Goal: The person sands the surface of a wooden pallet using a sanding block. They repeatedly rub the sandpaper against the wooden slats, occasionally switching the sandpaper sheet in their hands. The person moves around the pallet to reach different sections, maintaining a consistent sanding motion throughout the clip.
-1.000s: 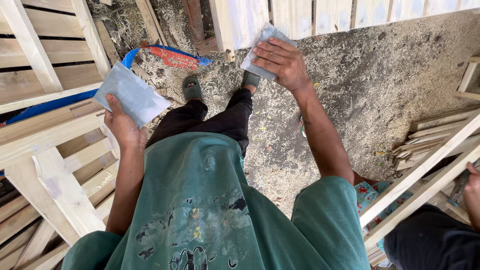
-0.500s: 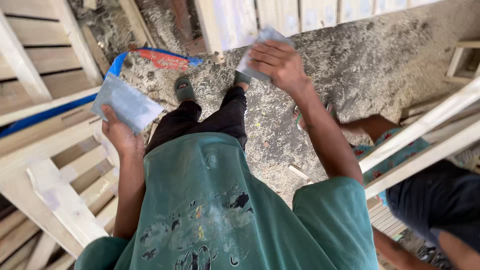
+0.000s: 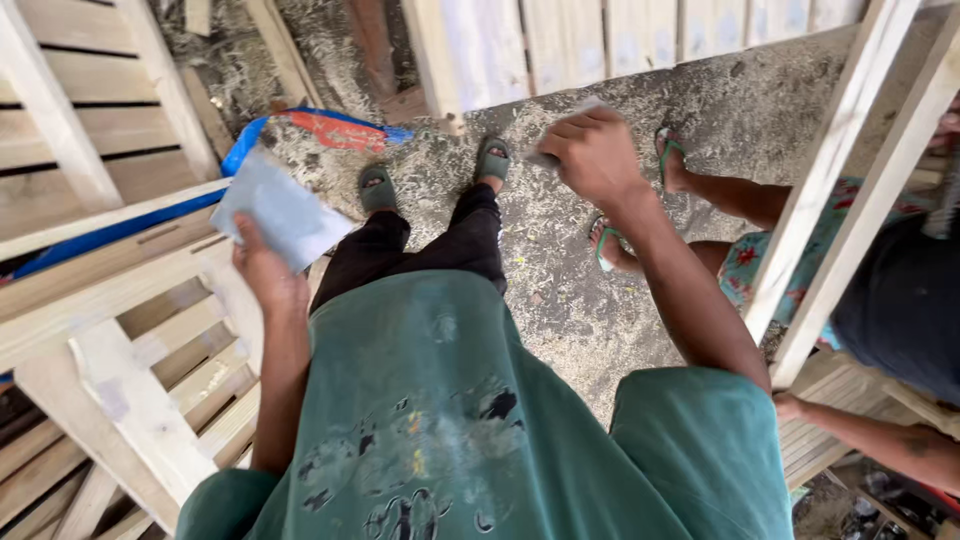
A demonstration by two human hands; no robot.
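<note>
Head view looks straight down a person's green shirt [image 3: 430, 400] to sandalled feet on a sawdust-strewn floor [image 3: 740, 80]. Left hand [image 3: 268, 275] is raised beside the hip, thumb and fingers pinched on the lower edge of a grey sheet [image 3: 283, 213], which fans up and left above a wooden frame [image 3: 110, 270]. Right hand [image 3: 597, 155] reaches forward, fingers curled closed over a second sheet [image 3: 560, 130]; only its pale edge shows past the knuckles. A blue-and-red scrap [image 3: 330, 128] lies near the left foot. Another person [image 3: 900, 290] stands at right behind two slanting slats [image 3: 840, 190], their feet just beside the right arm.
</note>
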